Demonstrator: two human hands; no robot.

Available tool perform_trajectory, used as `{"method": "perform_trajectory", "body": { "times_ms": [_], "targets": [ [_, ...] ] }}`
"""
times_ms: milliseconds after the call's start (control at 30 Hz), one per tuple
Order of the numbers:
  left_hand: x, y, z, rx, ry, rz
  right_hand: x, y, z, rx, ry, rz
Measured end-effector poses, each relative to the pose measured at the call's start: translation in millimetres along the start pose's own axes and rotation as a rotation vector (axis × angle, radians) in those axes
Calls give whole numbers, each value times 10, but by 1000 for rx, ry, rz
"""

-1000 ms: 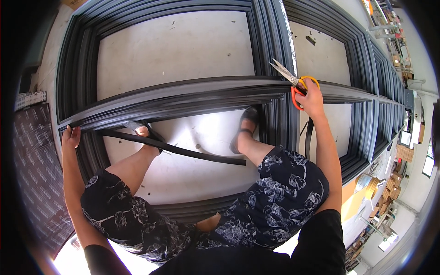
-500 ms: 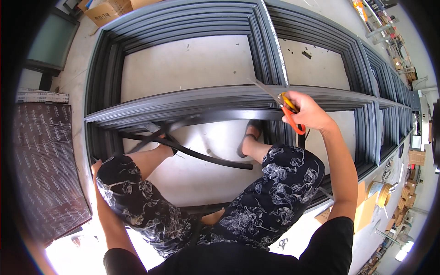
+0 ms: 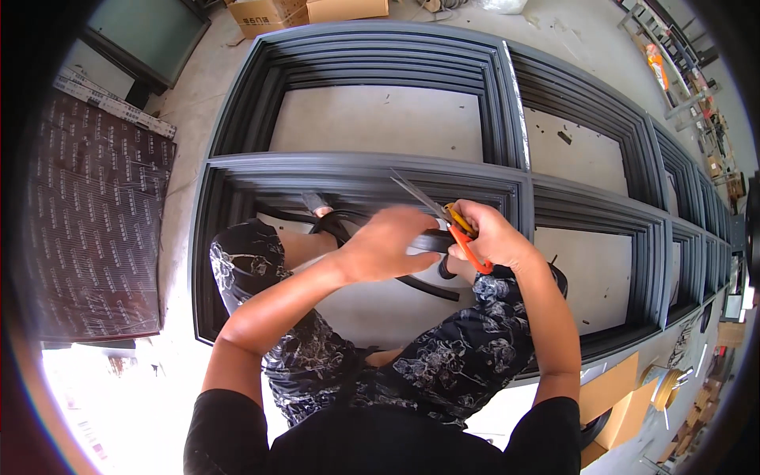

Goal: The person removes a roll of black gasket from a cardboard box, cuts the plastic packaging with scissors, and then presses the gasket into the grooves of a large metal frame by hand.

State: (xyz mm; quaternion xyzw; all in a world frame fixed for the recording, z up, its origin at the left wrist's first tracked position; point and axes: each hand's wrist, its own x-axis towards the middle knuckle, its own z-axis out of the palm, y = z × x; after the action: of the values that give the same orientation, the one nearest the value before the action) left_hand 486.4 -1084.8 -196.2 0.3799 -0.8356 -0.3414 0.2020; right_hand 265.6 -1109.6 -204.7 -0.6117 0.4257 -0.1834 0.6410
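My right hand (image 3: 492,237) is closed on scissors (image 3: 465,237) with orange and yellow handles. Their blades point up and to the left, over the grey frame. A black rubber strip (image 3: 431,242) reaches the right hand beside the scissors; whether the fingers also grip it is hard to see. Slightly blurred, my left hand (image 3: 388,245) is at the strip, thumb and fingers spread to either side of it. Further left, the strip's looped part (image 3: 336,226) lies near my foot, and a length with a free end (image 3: 435,291) crosses between my legs.
Stacked dark grey frames (image 3: 356,165) surround my legs, with bars dividing their openings. A brown printed panel (image 3: 99,214) lies at the left. Cardboard boxes (image 3: 348,9) are at the back, and an open carton (image 3: 613,404) stands at the lower right near a yellow spool (image 3: 663,386).
My left hand has come up from beside my left knee to the strip near the right hand. My right hand, with the scissors, has moved lower. The view has shifted left.
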Motion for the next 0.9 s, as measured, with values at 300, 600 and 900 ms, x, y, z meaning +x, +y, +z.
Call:
{"method": "perform_trajectory", "body": {
  "times_ms": [300, 600, 900],
  "targets": [
    [123, -53, 311, -269, -240, -428, -99, 47, 99, -161, 4, -19],
    [-15, -518, -152, -26, 278, -325, -609, 47, -1, 288, 765, -370],
    [-384, -1438, -1886, -203, 632, -626, -929, 306, 882, 745, 467, -11]
  ]
}}
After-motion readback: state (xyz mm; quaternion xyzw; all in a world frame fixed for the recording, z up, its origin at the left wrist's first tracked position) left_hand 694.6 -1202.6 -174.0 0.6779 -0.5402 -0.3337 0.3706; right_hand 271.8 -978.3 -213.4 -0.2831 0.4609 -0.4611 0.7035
